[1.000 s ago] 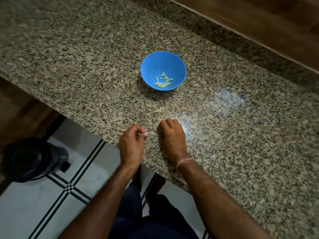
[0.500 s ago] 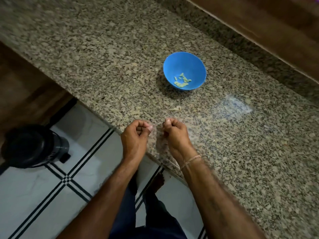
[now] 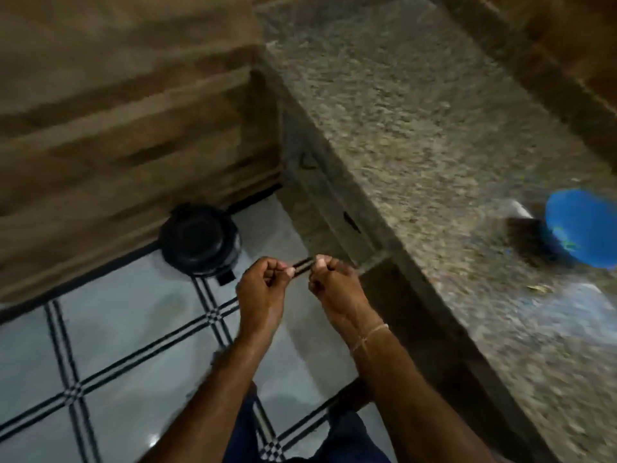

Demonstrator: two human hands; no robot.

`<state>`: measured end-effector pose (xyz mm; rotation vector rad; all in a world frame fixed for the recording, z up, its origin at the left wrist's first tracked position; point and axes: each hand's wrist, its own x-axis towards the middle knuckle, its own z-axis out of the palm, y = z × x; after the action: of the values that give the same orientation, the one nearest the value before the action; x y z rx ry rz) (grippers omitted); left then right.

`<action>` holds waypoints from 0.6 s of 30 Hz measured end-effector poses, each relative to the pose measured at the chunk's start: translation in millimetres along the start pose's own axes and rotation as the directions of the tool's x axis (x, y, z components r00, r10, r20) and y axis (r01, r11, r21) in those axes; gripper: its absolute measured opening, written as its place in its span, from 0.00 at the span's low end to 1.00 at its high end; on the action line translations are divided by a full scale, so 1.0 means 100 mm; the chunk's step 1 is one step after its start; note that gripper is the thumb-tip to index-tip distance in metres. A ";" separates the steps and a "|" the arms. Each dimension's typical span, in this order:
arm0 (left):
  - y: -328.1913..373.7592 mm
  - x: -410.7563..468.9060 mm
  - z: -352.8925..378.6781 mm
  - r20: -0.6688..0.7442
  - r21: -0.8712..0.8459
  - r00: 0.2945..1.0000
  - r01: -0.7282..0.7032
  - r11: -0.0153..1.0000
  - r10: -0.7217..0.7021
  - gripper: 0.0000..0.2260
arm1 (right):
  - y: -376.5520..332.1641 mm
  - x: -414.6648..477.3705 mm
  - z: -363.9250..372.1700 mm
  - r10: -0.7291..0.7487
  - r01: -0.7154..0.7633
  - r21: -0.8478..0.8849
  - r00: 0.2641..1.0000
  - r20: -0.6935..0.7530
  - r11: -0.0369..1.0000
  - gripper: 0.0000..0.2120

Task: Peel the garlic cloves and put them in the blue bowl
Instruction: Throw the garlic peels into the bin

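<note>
The blue bowl (image 3: 577, 212) stands on the granite counter (image 3: 417, 145) at the far right of the blurred head view, with a few pale peeled cloves (image 3: 564, 242) in its bottom. Both my hands are off the counter, out over the floor to its left. My left hand (image 3: 263, 289) and my right hand (image 3: 334, 285) are side by side, a small gap between them. Each has its fingers curled into a fist with the thumb on top. Nothing shows between the fingers; whatever might be inside is hidden.
A black round bin (image 3: 200, 242) stands on the tiled floor (image 3: 133, 345) just beyond my left hand, against a wooden cabinet front (image 3: 117, 128). A scrap of garlic skin (image 3: 537, 289) lies on the counter near the bowl. The counter edge runs diagonally to the right of my hands.
My head has turned left, so the bowl slid to the right edge of view. Both hands left the counter edge and now hang over the floor near the bin, still curled.
</note>
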<state>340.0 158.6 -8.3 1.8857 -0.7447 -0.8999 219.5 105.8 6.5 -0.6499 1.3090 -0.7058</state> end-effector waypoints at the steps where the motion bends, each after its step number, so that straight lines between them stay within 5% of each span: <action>1: -0.09 0.13 -0.29 -0.027 0.002 1.000 0.009 1.000 -0.009 0.09 | 0.08 0.03 0.31 0.012 -0.012 -0.003 1.000 0.019 1.000 0.17; 9: -0.67 0.94 -1.85 -0.184 0.022 0.971 0.159 0.987 -0.152 0.04 | 0.43 0.32 1.95 0.145 -0.137 -0.091 0.985 0.090 0.986 0.17; 18: -1.32 1.88 -2.44 -0.251 -0.104 0.903 0.333 0.937 -0.348 0.04 | 0.90 1.27 3.16 0.312 -0.286 -0.210 0.944 0.104 0.935 0.10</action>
<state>662.8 179.5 -97.7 2.0683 -0.2236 -0.8437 554.9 74.4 -95.3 -0.6237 1.3225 -0.2825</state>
